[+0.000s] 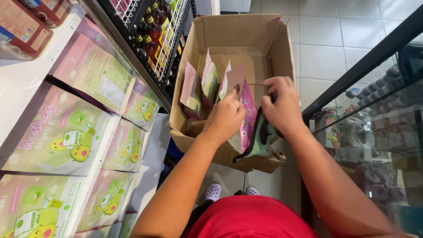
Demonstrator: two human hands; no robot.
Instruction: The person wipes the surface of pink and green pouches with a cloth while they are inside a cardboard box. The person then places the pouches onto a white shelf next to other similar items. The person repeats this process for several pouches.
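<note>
on your far left, the white shelf point(17, 83) carries flat pink-and-green pouches point(61, 136) laid face up in overlapping rows, so each front shows to anyone standing where you stand. above them, at the top corner, sit brown-labelled jars point(22, 26), only partly in view. just right of the shelf, a black wire rack point(169, 39) holds dark bottles with yellow caps point(152, 28), packed upright and close.

in the middle, the open cardboard box point(240, 35) stands on the tiled floor point(335, 39) with its flaps folded out, which leaves the inside free to reach into. a few loose pouches point(200, 88) of the same pink-and-green kind lean upright against its left wall, edge up, likely because the box is nearly emptied and nothing props them.

your left hand point(225, 118) is down in the box, fingers curled narrow, pinching the top edge of a pink pouch point(247, 112) that stands between your two hands. your right hand point(281, 103) is closed around a green-and-black pouch point(261, 139) that hangs below your palm over the box's near edge; its thumb side also comes against the pink pouch, though whether it grips that one too you cannot tell from here.

to your right, a black-framed glass case point(370, 114) shows stacked goods behind its pane, blurred by reflection. below, your red shirt point(251, 218) and white shoes point(213, 191) show you standing right up against the box.
</note>
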